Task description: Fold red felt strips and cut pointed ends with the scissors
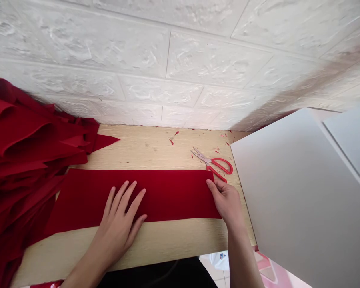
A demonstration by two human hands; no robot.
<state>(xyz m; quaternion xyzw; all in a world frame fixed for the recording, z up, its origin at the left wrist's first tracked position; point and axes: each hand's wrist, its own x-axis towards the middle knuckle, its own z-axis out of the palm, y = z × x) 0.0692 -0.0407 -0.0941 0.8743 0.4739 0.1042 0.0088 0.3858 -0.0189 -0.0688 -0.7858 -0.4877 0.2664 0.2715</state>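
A long rectangular piece of dark red felt [168, 192] lies flat on the pale wooden table [156, 148]. My left hand [121, 218] rests on it palm down with the fingers spread. My right hand [225, 198] is at the felt's right edge, its fingertips touching the upper right corner; its fingers are bent and mostly hidden behind the hand. Red-handled scissors [214, 163] lie on the table just beyond my right hand, blades pointing left.
A heap of red felt pieces [21, 160] covers the table's left end and hangs over its edge. A large white board [303, 196] slopes over the right end. White brick-pattern wall [180, 72] stands behind. Small red scraps [171, 141] dot the far tabletop.
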